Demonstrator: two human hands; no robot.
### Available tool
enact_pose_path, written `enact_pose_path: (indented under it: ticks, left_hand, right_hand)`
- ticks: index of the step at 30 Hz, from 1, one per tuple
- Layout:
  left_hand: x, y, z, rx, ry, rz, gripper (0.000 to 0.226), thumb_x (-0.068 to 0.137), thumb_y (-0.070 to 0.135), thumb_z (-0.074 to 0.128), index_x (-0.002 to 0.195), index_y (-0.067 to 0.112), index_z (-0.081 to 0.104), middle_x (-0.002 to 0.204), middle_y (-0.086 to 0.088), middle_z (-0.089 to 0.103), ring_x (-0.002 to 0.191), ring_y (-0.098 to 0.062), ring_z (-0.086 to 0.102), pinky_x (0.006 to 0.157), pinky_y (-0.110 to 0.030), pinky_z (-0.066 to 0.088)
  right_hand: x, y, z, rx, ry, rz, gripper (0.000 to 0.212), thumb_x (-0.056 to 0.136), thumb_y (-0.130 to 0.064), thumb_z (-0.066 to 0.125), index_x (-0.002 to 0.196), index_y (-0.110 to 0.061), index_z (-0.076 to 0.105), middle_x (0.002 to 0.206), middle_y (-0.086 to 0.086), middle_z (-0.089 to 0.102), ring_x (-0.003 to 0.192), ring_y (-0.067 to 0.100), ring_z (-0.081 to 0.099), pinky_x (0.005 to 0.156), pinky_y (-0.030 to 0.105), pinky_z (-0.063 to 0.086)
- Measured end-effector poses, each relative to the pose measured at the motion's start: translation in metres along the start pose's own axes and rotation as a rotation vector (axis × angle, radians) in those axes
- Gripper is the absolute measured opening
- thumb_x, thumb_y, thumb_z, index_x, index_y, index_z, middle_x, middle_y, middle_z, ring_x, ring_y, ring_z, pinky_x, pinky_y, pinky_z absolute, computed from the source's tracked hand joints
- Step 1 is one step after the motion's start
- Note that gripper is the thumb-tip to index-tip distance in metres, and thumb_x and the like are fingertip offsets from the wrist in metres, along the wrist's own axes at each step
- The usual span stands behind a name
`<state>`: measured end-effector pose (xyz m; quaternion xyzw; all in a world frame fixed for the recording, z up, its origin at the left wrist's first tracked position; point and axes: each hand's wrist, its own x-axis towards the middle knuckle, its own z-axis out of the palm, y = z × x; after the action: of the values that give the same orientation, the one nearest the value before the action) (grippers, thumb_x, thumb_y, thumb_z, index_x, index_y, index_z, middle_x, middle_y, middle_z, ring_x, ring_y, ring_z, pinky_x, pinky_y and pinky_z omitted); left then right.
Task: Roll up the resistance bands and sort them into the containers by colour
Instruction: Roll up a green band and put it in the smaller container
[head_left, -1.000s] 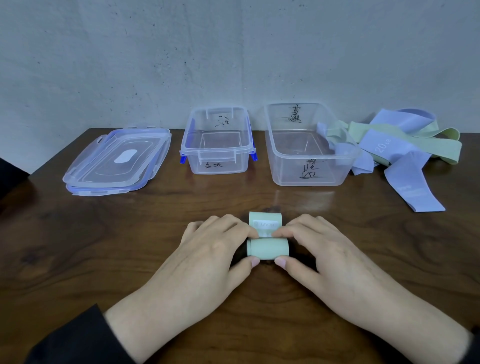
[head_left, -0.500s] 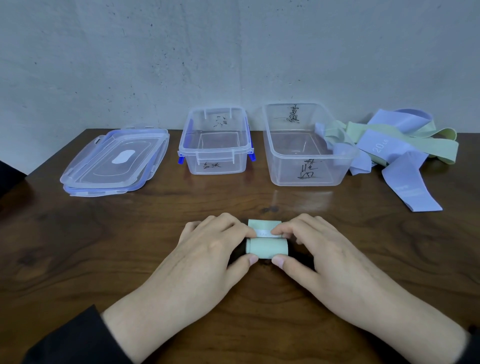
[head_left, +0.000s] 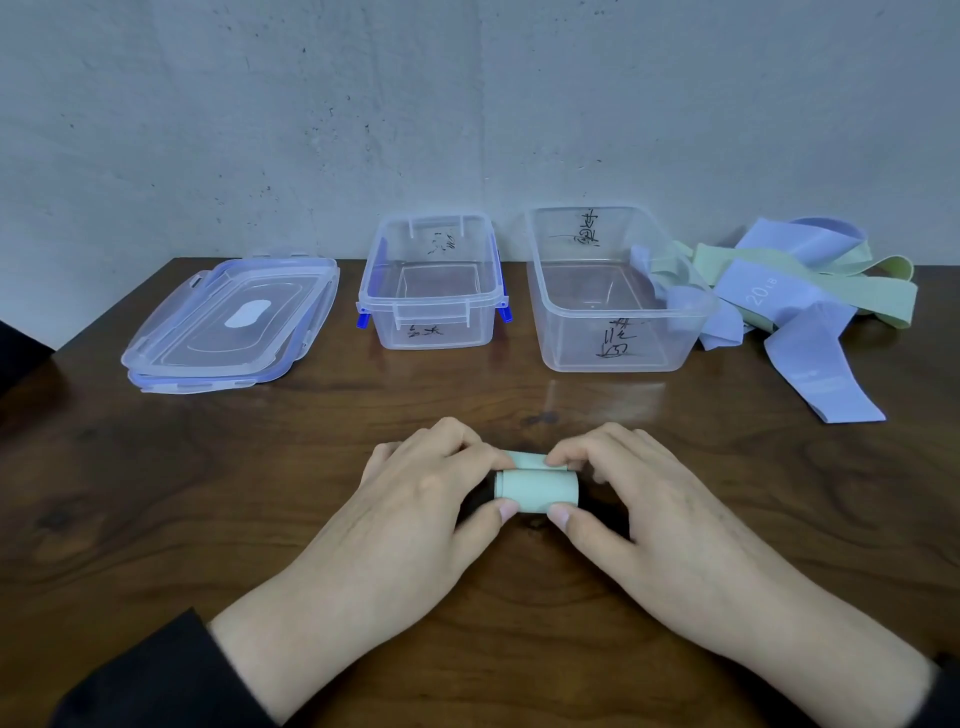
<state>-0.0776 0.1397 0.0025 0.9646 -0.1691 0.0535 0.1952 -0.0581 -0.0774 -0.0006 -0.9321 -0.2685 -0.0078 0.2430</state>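
I see both hands on one small roll, near the front middle of the wooden table (head_left: 156, 493). My left hand (head_left: 415, 499) curls round the left end of the pale green band roll (head_left: 537, 489). Its thumb tip touches the near side and its fingers bend over the top. My right hand (head_left: 644, 499) does the same on the right end, thumb in front and fingers on top. A short flat bit of the band sticks out behind the roll, under the fingertips. The roll is smooth, soft-looking and shaped like a little tube.

Farther back stand two clear plastic boxes with black writing on them. The small container (head_left: 431, 291) has blue clips. The big container (head_left: 618, 296) is just to its right. Left of them lie stacked clear lids (head_left: 228, 322). On the right sits a loose pile of flat stretchy bands (head_left: 800, 301), some light purple and some light green, touching the big box.
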Motion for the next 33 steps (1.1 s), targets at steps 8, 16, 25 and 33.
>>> enact_pose_path:
  ticks: [8,16,25,33]
  left_hand:
    - [0.005,0.000,0.001,-0.054,0.017,0.006,0.021,0.096,0.046,0.045,0.117,0.049,0.044,0.112,0.027,0.038,0.109,0.005,0.041,0.101,-0.025,0.032]
    - [0.017,-0.007,0.007,-0.048,0.058,0.007,0.026,0.098,0.048,0.040,0.118,0.045,0.056,0.106,0.024,0.041,0.105,0.000,0.044,0.101,-0.029,0.030]
    - [0.036,-0.015,0.011,-0.217,0.113,0.019,0.041,0.089,0.040,0.065,0.127,0.038,0.053,0.113,0.023,0.058,0.110,0.004,0.049,0.100,-0.023,0.037]
    - [0.049,-0.012,0.013,-0.070,0.299,0.187,0.041,0.097,0.028,0.051,0.138,0.020,0.054,0.138,0.008,0.055,0.126,-0.009,0.048,0.103,-0.034,0.041]
  right_hand:
    - [0.004,0.004,0.004,-0.009,0.089,-0.003,0.029,0.090,-0.054,0.047,0.115,-0.045,0.059,0.110,-0.027,0.044,0.112,0.000,0.044,0.090,0.020,0.044]
    - [0.014,0.003,0.014,-0.015,0.236,-0.062,0.022,0.095,-0.029,0.055,0.114,-0.030,0.066,0.106,-0.018,0.051,0.099,0.008,0.049,0.087,0.035,0.048]
    - [0.032,0.015,0.012,0.036,0.158,-0.031,0.041,0.087,-0.052,0.058,0.123,-0.033,0.063,0.099,-0.023,0.055,0.099,0.004,0.052,0.088,0.038,0.047]
    - [0.050,0.013,0.014,0.361,0.188,0.104,0.025,0.085,-0.040,0.071,0.108,-0.038,0.060,0.109,-0.020,0.070,0.112,-0.008,0.059,0.094,0.019,0.048]
